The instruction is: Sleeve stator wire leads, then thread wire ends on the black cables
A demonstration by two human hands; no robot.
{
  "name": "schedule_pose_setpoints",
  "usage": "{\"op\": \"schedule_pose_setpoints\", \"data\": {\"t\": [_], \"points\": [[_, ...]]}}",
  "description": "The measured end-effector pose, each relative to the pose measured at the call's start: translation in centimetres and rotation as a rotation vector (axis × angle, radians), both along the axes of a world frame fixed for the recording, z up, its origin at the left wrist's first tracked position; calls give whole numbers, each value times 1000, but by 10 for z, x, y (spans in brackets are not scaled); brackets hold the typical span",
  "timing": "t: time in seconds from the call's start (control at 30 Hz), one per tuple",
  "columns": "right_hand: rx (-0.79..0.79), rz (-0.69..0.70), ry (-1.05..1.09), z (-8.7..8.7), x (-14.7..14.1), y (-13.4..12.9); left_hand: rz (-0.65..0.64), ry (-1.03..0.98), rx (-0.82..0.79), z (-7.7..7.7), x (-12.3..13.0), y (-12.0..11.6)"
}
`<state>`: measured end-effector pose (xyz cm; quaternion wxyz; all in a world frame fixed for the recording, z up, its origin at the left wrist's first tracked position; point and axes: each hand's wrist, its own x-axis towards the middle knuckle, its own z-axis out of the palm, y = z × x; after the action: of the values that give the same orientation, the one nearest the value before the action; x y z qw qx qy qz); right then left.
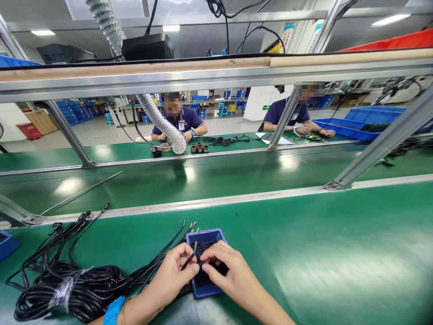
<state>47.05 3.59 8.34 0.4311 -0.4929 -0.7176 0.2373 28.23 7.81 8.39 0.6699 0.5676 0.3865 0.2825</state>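
**Black cable end (188, 262) found pinched over blue tray (206, 235)**

The black cable end was clenched between thumb and forefinger of the left hand (171, 275), a blue wristband (113, 311) being worn on that wrist. It was held just above the tray's near corner, with fine coloured conductors (195, 246) projecting from its tip. The right hand (223, 266) was curled over the tray, its fingers close to the cable end; whether anything was grasped by it could not be determined. Dark contents were noted in the tray, but they could not be identified.

The hold was judged good practice: the cable was gripped close to its tip, and the conductors were left clear of the fingers. Further cable ends (192, 224) were fanned out beside the tray, leading back to a taped coil of black cable (67, 289) on the green belt (338, 234).

A thin metal rod (81, 194) was recorded on the next belt. Beyond an aluminium frame rail (216, 81), two seated co-workers (176, 122) (287, 113) were observed working at the far bench, with blue bins (358, 128) alongside.
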Motion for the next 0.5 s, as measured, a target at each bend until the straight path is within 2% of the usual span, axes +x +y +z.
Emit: {"op": "schedule_pose_setpoints", "data": {"t": [0.13,0.23,0.33,0.37,0.47,0.5], "points": [[-175,-20,101,-8,-11,-1,4,-32,75,-2,-1,-4],[-250,-30,169,-15,-18,-1,17,-21,125,-2,-1,-5],[-298,-15,234,-8,-11,-3,-6,-25,112,1,-2,-4],[-312,39,242,-2,-6,-4,-19,-32,115,2,-3,-4],[-289,369,179,19,16,-6,-38,-66,133,5,-4,-2],[-257,424,138,23,22,-6,-33,-81,112,5,-4,-2]]}}
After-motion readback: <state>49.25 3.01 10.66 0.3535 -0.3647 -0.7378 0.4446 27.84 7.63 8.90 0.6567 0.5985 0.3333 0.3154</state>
